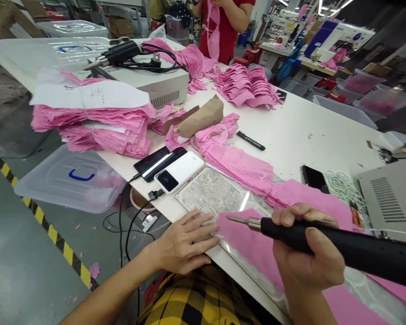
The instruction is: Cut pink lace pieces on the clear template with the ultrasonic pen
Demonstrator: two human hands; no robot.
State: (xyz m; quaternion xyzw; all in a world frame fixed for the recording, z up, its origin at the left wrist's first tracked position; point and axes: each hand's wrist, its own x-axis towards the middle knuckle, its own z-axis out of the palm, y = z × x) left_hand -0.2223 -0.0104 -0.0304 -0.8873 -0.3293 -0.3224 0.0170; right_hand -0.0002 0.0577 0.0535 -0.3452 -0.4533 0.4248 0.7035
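Note:
My right hand (307, 257) is wrapped round a thick black corded-looking hand tool (291, 232) with a pointed metal tip. The tip points left, just over the end of a pink fabric piece (246, 239); whether it touches the cloth I cannot tell. My left hand (189, 241) lies flat with fingers stretched out, its fingertips at the left end of that fabric. Under the cloth is a clear-covered board with a speckled grey patch (213, 192). Beyond it runs a layered stack of pink lace-edged pieces (238, 164).
A white power bank (181, 171) and a phone (155, 162) lie left of the board, cables hanging off the edge. Bundled pink pieces (94, 128), a black marker (251, 141) and a grey machine box (390, 198) are around. A person in red (223, 27) stands across the table.

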